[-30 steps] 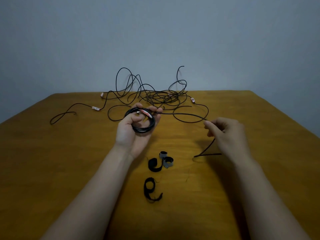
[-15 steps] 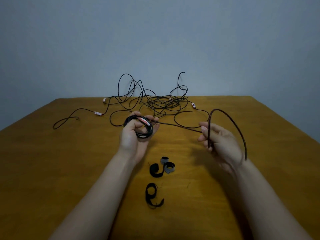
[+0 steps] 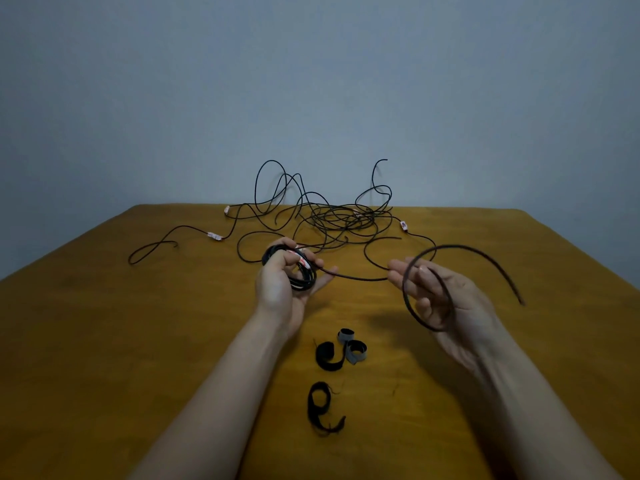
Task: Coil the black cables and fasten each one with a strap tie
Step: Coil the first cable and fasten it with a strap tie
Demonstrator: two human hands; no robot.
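Observation:
My left hand (image 3: 284, 289) grips a small coil of black cable (image 3: 300, 271) with a white and red label on it. From the coil the cable's free end (image 3: 460, 249) runs right and loops around my right hand (image 3: 446, 299), which is palm up and holds the strand with its fingertips near the left of the loop. The tail arcs over to the right and ends in the air. Behind, a tangle of black cables (image 3: 332, 216) lies on the table. Three strap ties lie near me: a black one (image 3: 327, 356), a grey one (image 3: 353, 348) and another black one (image 3: 322, 408).
The wooden table (image 3: 121, 341) ends at a grey wall behind the tangle. One loose cable (image 3: 166, 240) with a white connector trails to the far left.
My right hand has lifted the cable's free end off the table and turned palm up, swinging it into a wide loop around the hand. The left hand has kept its hold on the coil.

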